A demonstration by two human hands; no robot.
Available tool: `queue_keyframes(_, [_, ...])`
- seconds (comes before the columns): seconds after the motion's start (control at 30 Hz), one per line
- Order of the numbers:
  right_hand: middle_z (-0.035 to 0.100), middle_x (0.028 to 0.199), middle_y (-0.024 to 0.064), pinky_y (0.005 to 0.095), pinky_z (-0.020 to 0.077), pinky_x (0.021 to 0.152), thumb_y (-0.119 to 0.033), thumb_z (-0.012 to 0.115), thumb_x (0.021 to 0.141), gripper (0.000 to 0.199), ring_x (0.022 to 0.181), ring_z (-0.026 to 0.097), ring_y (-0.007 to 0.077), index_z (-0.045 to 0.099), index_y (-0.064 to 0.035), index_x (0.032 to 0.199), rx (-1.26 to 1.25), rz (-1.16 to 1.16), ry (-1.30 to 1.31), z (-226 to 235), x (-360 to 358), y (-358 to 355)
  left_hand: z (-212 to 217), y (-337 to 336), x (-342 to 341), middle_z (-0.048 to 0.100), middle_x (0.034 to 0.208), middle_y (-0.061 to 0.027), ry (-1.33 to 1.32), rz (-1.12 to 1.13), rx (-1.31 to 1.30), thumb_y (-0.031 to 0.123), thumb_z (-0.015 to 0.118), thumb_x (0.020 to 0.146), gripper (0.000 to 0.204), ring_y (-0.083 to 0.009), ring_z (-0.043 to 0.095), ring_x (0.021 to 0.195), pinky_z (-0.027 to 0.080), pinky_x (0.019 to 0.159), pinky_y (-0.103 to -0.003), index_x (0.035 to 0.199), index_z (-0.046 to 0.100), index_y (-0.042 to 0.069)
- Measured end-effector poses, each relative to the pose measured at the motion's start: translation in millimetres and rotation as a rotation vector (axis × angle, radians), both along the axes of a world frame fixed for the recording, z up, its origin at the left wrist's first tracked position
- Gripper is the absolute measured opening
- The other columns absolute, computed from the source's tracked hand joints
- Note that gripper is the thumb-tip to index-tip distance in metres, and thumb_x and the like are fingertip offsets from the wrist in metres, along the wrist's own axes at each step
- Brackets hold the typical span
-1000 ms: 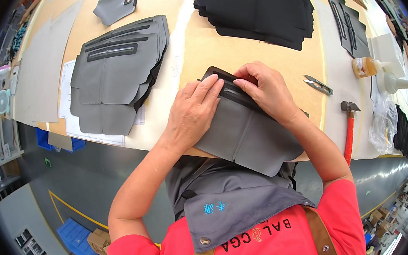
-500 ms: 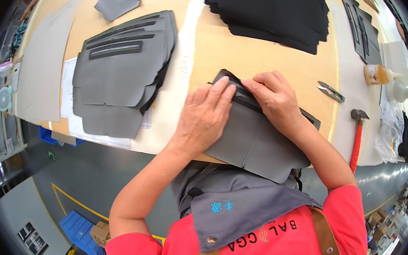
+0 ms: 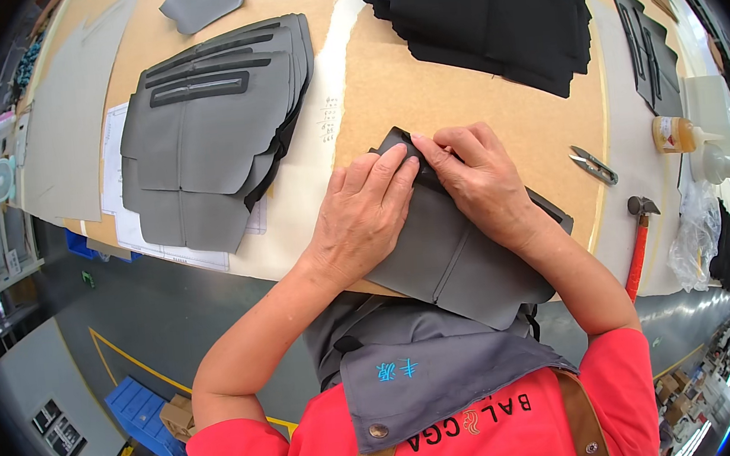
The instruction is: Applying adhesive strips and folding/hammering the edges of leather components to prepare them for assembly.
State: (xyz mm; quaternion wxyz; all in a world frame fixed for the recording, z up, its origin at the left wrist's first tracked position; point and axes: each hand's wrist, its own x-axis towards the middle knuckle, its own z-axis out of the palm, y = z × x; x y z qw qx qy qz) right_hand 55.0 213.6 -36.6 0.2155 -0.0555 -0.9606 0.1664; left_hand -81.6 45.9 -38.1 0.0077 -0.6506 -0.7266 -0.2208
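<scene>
A dark grey sheet-material panel (image 3: 460, 267) lies at the table's near edge, partly overhanging it. My left hand (image 3: 362, 215) rests on the panel's left side, fingers stretched out and lying flat near its far corner. With thumb and forefinger, my right hand (image 3: 484, 184) pinches the black strip (image 3: 432, 175) along the panel's far edge. The fingertips of both hands are close together at that corner and hide part of the strip. To the left lies a fanned stack of similar grey panels (image 3: 223, 140) with black-framed slots.
A stack of black pieces (image 3: 486, 22) lies at the far side. On the right are thread snips (image 3: 594, 164), a red-handled hammer (image 3: 640, 243), a yellowish bottle (image 3: 674, 133), a clear plastic bag (image 3: 696, 238) and more grey panels (image 3: 649, 51). Paper sheets (image 3: 121, 223) lie under the left stack.
My right thumb and fingers have shifted slightly left and away from me along the strip, toward the far corner. The left hand stays almost in place on the panel.
</scene>
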Motion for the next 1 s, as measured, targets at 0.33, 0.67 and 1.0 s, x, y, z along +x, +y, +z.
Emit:
queue_keyframes(0.33, [0.065, 0.111, 0.0104, 0.0391, 0.0541, 0.083, -0.01, 0.071, 0.088, 0.037, 0.098, 0.064, 0.0287, 0.068, -0.0029, 0.125, -0.129, -0.016, -0.099, 9.4, -12.7, 6.7, 0.4, -3.8, -9.2, 0.062, 0.135, -0.0088, 0.071, 0.028, 0.02, 0.007, 0.074, 0.089, 0.049, -0.0279, 0.057, 0.123, 0.045, 0.101, -0.042, 0.136, 0.062, 0.004])
queue_keyframes(0.67, [0.068, 0.102, 0.0058, 0.0359, 0.0564, 0.082, -0.002, 0.072, 0.084, 0.031, 0.091, 0.065, 0.0254, 0.078, -0.0082, 0.114, -0.196, -0.043, 0.025, -3.0, 5.2, 11.6, 17.4, 12.7, -8.1, 0.058, 0.122, -0.0101, -0.025, 0.131, -0.075, 0.012, 0.069, 0.096, 0.047, -0.029, 0.056, 0.112, 0.043, 0.097, -0.042, 0.142, 0.059, 0.006])
queue_keyframes(1.0, [0.066, 0.105, 0.0046, 0.0338, 0.0568, 0.084, -0.002, 0.069, 0.077, 0.038, 0.094, 0.062, 0.0236, 0.077, -0.009, 0.114, -0.259, -0.105, -0.034, -2.3, 13.6, 15.1, 8.1, 12.1, -0.8, 0.058, 0.133, -0.0119, 0.097, 0.093, -0.063, 0.006, 0.065, 0.092, 0.049, -0.0294, 0.055, 0.128, 0.042, 0.105, -0.042, 0.14, 0.064, 0.013])
